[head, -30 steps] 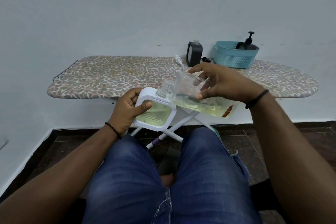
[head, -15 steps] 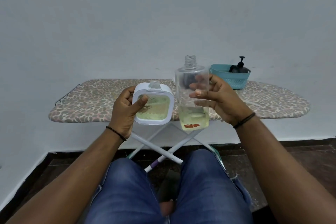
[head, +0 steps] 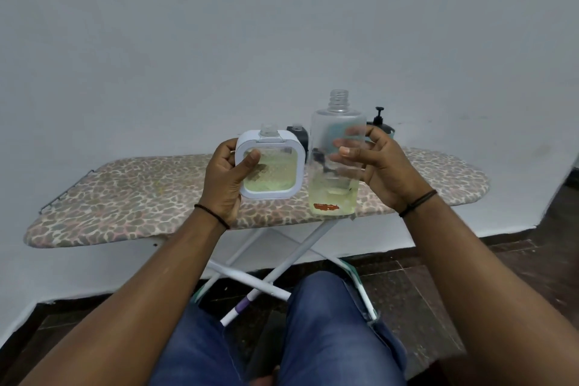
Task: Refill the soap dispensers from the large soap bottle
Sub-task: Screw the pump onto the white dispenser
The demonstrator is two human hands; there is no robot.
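The left hand grips the square dispenser, upright, uncapped and nearly full. The right hand holds the large bottle upright beside it, little soap left. This fill looks done; capping and other dispensers likely remain.

both arms reach forward, left hand and right hand raised side by side, each grip curled closed.

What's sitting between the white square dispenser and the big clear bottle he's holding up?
In the head view, a dark dispenser on the ironing board shows in the gap between the white dispenser and clear bottle.
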